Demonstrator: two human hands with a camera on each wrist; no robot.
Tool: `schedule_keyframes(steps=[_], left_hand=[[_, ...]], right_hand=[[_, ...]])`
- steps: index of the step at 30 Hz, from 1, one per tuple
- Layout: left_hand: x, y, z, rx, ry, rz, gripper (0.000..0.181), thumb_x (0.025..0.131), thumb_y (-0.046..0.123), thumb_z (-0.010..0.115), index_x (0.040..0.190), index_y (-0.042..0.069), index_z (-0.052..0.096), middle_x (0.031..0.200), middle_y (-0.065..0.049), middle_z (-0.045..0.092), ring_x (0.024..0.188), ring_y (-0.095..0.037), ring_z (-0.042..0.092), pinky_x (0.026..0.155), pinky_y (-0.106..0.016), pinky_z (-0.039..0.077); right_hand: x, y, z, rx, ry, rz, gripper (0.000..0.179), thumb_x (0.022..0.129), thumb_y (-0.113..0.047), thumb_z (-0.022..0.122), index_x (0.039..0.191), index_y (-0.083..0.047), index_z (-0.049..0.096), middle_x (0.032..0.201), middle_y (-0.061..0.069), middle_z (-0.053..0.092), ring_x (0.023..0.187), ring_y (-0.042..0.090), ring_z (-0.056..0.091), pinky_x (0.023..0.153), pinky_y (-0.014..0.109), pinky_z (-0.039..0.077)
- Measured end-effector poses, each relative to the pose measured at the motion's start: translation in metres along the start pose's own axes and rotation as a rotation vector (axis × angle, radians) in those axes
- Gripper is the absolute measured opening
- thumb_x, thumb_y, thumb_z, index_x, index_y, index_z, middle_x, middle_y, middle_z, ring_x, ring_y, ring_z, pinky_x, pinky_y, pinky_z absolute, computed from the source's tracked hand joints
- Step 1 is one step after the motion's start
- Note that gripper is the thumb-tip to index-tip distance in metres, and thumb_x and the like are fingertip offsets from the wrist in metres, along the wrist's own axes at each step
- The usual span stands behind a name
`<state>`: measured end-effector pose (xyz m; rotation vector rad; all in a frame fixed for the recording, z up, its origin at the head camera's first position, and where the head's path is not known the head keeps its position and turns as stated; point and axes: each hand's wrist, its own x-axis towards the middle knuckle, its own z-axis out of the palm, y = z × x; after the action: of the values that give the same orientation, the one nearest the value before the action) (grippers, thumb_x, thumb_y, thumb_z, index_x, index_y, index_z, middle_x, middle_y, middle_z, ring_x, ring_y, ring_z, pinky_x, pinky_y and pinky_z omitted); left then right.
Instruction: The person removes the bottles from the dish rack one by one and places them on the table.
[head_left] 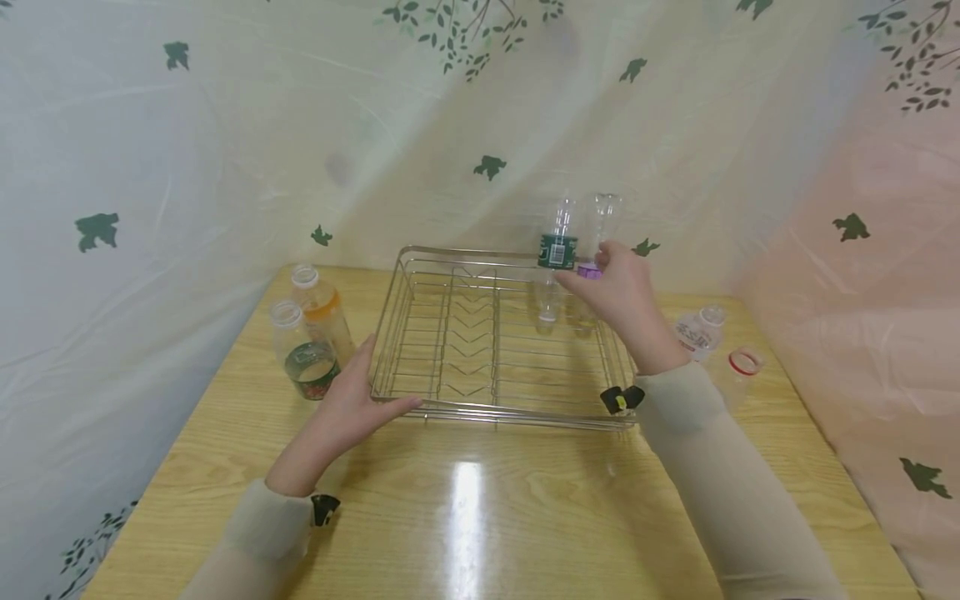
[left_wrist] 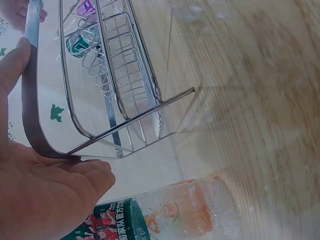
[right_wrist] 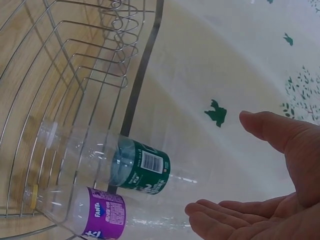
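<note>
1. While the left hand point(head_left: 351, 408) touches the near left corner of a wire rack point(head_left: 517, 413), its thumb lies along the near rim and its other fingers stretch beside the left side.
2. The right hand point(head_left: 624, 287) is over the rack's far right part, thumb and fingers wide apart, holding nothing. It is near two upturned bottles; whether a fingertip touches one, I cannot tell.
3. Both stand neck down in the rack's far right part: the upturned green-labelled bottle point(head_left: 558, 252) to the left, the upturned purple-labelled bottle point(right_wrist: 106, 214), with a yellow cap, just to its right.
4. Left of the rack, near the left hand, an upright green-labelled bottle point(head_left: 311, 368) stands in front of an orange-banded bottle point(head_left: 322, 310).
5. Right of the rack are a clear bottle with dark lettering point(head_left: 697, 335) and, nearer, a bottle with a red neck ring point(head_left: 746, 362), its body hard to make out.
6. All this rests on a wood-grained table point(head_left: 525, 525).
7. Pale cloth point(head_left: 240, 150) printed with green birds and leafy branches hangs at the far side, left and right.
</note>
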<state>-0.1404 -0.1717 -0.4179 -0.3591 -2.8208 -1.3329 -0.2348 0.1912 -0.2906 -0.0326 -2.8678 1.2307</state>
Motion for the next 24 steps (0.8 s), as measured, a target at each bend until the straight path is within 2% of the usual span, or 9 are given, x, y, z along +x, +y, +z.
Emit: schedule_keyframes(steps=[10,14,17,24], left_hand=[[0.000,0.001,-0.001,-0.002,-0.008,-0.011,0.115,0.081,0.051,0.085,0.163,0.009,0.016,0.161,-0.019,0.028,0.144,-0.041,0.030,0.113,-0.061,0.031],[0.000,0.001,-0.001,-0.004,-0.005,-0.005,0.114,0.081,0.050,0.085,0.163,0.009,0.016,0.162,-0.019,0.028,0.144,-0.041,0.030,0.114,-0.060,0.031],[0.000,0.002,-0.001,-0.004,-0.009,-0.016,0.115,0.081,0.050,0.085,0.163,0.009,0.014,0.163,-0.019,0.024,0.145,-0.041,0.028,0.114,-0.061,0.030],[0.000,0.002,-0.001,0.009,-0.020,-0.047,0.119,0.082,0.052,0.083,0.163,0.006,0.010,0.164,-0.021,0.021,0.146,-0.042,0.025,0.114,-0.061,0.028]], right_hand=[[0.020,0.009,0.013,0.029,-0.009,0.027,0.099,0.084,-0.046,0.083,0.150,0.011,0.035,0.142,0.029,0.049,0.124,0.040,0.054,0.099,0.048,0.052],[0.027,0.013,0.018,0.011,-0.005,0.030,0.081,0.084,-0.045,0.082,0.135,0.010,0.050,0.122,0.023,0.058,0.105,0.035,0.058,0.084,0.045,0.057],[0.030,0.015,0.021,0.000,0.000,0.035,0.075,0.084,-0.046,0.082,0.127,0.009,0.053,0.113,0.019,0.057,0.096,0.033,0.057,0.076,0.043,0.056],[0.035,0.018,0.026,0.012,0.000,0.055,0.085,0.084,-0.045,0.082,0.137,0.013,0.048,0.123,0.024,0.058,0.104,0.035,0.059,0.085,0.047,0.056]])
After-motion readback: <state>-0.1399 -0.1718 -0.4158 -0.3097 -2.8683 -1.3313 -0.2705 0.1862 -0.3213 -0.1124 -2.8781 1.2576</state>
